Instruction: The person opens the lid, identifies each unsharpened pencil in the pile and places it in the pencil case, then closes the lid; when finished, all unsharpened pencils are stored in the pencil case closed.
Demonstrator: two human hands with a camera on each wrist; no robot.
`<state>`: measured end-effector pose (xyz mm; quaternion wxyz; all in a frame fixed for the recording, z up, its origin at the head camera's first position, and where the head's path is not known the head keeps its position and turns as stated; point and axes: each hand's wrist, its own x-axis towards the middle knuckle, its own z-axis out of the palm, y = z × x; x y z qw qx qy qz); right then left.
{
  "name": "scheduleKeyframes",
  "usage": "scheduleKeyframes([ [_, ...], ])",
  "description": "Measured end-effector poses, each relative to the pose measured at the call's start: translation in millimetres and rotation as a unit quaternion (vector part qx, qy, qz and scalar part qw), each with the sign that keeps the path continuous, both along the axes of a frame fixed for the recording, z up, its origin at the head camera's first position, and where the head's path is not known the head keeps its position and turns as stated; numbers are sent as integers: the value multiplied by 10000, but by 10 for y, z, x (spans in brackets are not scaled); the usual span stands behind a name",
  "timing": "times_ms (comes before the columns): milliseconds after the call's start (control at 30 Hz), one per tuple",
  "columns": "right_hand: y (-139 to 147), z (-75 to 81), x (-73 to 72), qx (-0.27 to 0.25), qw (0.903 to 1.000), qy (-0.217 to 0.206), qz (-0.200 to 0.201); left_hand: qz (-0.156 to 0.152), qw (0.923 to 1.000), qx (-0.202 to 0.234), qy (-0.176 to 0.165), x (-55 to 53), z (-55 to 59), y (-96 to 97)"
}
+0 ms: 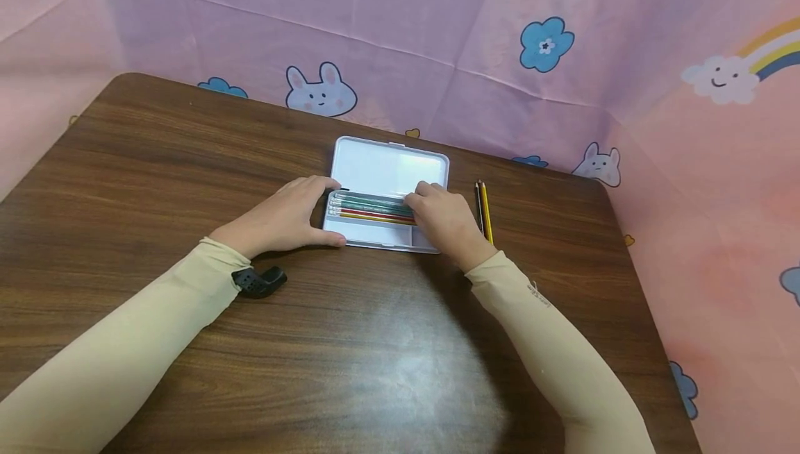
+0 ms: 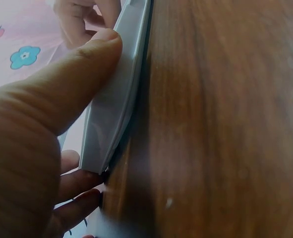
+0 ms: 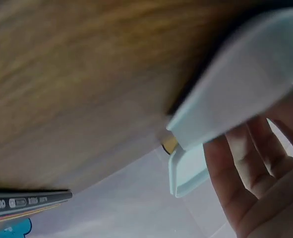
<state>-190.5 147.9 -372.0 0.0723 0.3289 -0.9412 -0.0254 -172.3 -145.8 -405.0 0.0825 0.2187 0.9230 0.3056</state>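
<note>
A white pencil case (image 1: 378,234) lies on the table with its lid (image 1: 384,166) folded back. Several pencils (image 1: 369,205), green, red and yellow, lie side by side in its long compartment, white erasers at the left. My left hand (image 1: 284,218) holds the case's left end; in the left wrist view the thumb (image 2: 94,57) presses the front wall and the other fingers reach round the end. My right hand (image 1: 446,218) reaches over the right side, bent fingers (image 3: 220,168) inside at the pencils' right ends. Whether they pinch a pencil is hidden.
To the right of the case, loose pencils (image 1: 487,214), black and yellow, lie on the brown wooden table (image 1: 300,371). A patterned cloth (image 1: 425,44) hangs behind the table and along its right side. A black wristband (image 1: 259,282) is on the left wrist.
</note>
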Motion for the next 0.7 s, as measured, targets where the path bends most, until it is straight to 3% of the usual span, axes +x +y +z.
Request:
scheduleKeyframes([
  [500, -1, 16, -16, -111, 9981, -604, -92, 0, 10000, 18, -12, -4, 19, 29],
  [633, 101, 81, 8, -707, 9921, -994, -285, -31, 10000, 21, -8, -7, 16, 20],
  [700, 207, 118, 16, -1340, 9805, -1331, -538, -42, 10000, 29, -14, -8, 8, 20],
])
